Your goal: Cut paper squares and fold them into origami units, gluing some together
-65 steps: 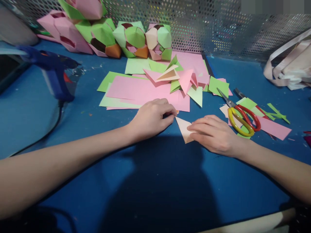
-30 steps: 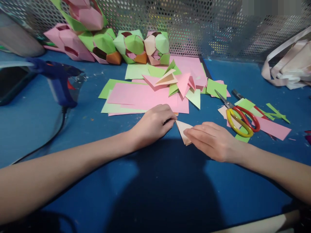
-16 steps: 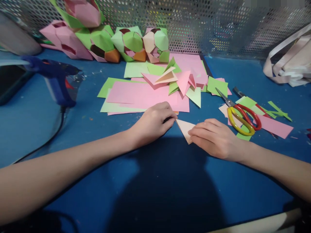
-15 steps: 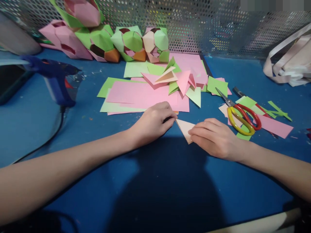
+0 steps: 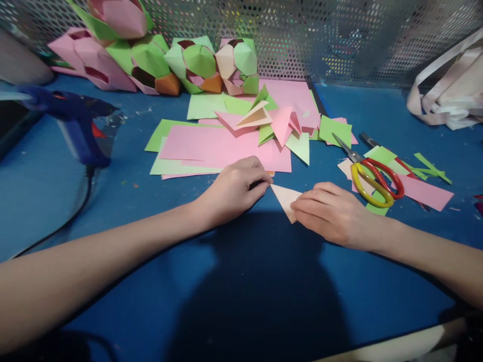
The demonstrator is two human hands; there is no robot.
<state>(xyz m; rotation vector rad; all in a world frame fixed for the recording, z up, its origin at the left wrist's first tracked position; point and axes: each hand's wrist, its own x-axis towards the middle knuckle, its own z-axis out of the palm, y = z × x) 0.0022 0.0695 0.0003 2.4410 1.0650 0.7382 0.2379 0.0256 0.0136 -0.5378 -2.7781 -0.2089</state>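
we see a plastic glue gun (image 5: 77, 133); our curled left hand (image 5: 241, 182), pinching one corner of a pale paper triangle (image 5: 285, 198) on the table (image 5: 151, 301); our right hand (image 5: 335, 213), fingers nearly straight over its other side, though we cannot tell its grip; glossy-handled scissors (image 5: 357, 157).

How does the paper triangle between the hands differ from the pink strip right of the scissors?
The paper triangle is pale cream; the pink strip is pink.
The triangle tapers to points; the strip is long with near-parallel edges.
The right hand touches the triangle; no hand touches the strip.
Both are paper.
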